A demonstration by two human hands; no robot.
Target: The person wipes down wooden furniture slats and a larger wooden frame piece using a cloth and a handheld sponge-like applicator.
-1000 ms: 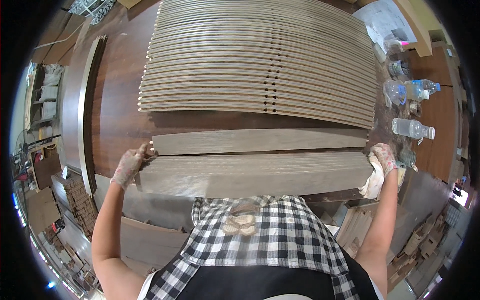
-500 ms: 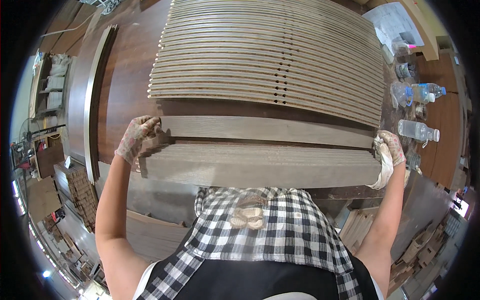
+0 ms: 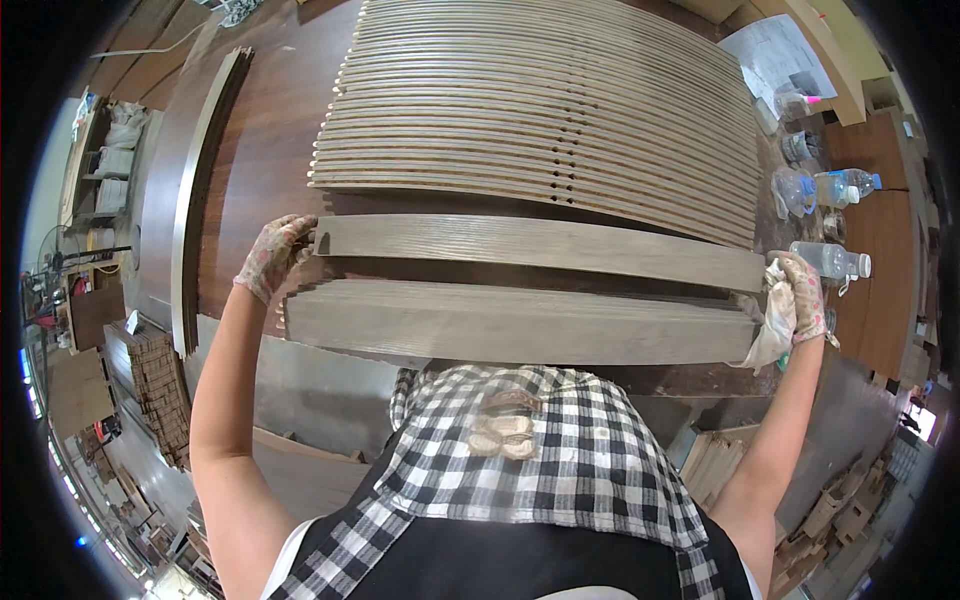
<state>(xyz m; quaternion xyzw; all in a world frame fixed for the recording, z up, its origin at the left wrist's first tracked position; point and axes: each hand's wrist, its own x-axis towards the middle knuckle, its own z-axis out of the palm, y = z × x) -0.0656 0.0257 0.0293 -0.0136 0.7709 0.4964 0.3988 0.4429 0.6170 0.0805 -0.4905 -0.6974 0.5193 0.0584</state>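
Spanning both hands, long grey-brown plank (image 3: 540,250)

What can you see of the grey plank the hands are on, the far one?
The grey plank is long, narrow and flat, with a wood-grain face that looks like veneered board. It lies crosswise on the dark brown table, between the row of edge-standing slats and a stack of similar planks. The gloved left hand grips its left end; the gloved right hand, holding a white cloth, is at its right end.

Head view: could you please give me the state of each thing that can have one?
Left hand: gloved, gripping the plank's left end.
Right hand: gloved, at the plank's right end, holding a white rag.
Grey plank: lifted.
Plank stack: flat.
Plastic bottles: capped, lying down.
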